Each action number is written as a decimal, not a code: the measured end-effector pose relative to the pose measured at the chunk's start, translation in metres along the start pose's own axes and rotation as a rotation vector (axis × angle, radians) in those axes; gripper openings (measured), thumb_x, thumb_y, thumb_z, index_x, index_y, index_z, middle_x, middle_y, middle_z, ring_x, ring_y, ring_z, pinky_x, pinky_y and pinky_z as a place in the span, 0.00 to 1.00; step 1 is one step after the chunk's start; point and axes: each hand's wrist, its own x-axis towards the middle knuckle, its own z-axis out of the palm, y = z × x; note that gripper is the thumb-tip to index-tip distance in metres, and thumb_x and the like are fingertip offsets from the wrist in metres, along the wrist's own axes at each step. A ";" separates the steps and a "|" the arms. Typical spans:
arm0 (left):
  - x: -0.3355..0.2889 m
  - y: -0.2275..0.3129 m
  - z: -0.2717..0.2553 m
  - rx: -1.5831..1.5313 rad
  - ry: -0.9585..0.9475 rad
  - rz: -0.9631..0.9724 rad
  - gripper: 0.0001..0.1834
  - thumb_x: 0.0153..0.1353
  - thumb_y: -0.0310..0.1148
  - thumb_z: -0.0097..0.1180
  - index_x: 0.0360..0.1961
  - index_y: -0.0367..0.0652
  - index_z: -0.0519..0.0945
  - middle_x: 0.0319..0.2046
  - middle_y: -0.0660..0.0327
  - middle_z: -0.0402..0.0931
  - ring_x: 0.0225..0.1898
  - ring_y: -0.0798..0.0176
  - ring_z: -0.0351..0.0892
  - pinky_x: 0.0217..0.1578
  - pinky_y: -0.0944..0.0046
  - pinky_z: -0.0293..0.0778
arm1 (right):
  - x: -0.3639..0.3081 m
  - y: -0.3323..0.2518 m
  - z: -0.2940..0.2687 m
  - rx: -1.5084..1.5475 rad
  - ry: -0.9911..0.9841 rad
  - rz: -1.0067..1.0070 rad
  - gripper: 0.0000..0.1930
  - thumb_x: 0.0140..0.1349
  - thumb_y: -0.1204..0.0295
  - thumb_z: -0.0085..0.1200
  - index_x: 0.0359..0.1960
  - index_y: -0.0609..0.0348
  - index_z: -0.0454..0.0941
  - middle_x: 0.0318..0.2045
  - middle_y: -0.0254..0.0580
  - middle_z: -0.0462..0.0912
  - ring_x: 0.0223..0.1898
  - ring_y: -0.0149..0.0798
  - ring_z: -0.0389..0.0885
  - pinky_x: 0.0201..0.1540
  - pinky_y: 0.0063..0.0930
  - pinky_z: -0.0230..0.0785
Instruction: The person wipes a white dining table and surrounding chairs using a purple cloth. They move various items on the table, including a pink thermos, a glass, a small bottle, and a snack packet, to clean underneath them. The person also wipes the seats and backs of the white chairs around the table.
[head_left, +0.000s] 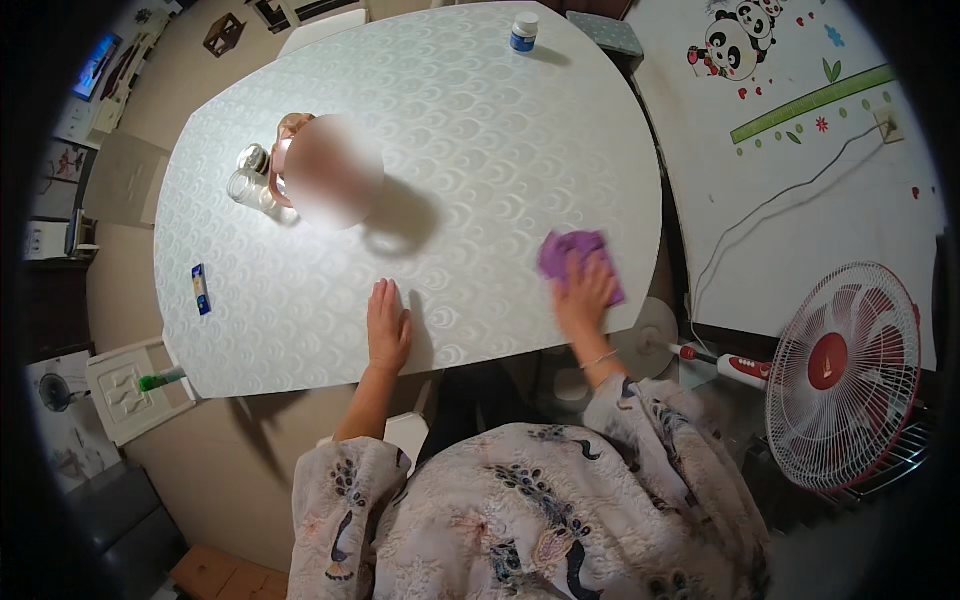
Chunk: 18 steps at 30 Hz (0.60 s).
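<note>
Resting on the purple cloth [573, 243] by the tabletop's [490, 200] near right corner, the right hand [586, 294] is blurred; whether its fingers clamp it I cannot tell. The left hand [388, 330] lies flat by the near edge, fingers outstretched.

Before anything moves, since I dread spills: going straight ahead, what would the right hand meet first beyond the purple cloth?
Probably the white bottle far across the table, though the right hand leaves its exact line uncertain.
</note>
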 end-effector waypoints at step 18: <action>-0.021 -0.030 -0.035 0.071 0.051 -0.140 0.36 0.51 0.21 0.55 0.64 0.41 0.63 0.61 0.45 0.64 0.65 0.40 0.59 0.63 0.48 0.58 | 0.012 -0.076 -0.007 0.226 -0.039 -0.166 0.31 0.61 0.54 0.50 0.66 0.46 0.62 0.68 0.54 0.55 0.68 0.58 0.51 0.69 0.58 0.36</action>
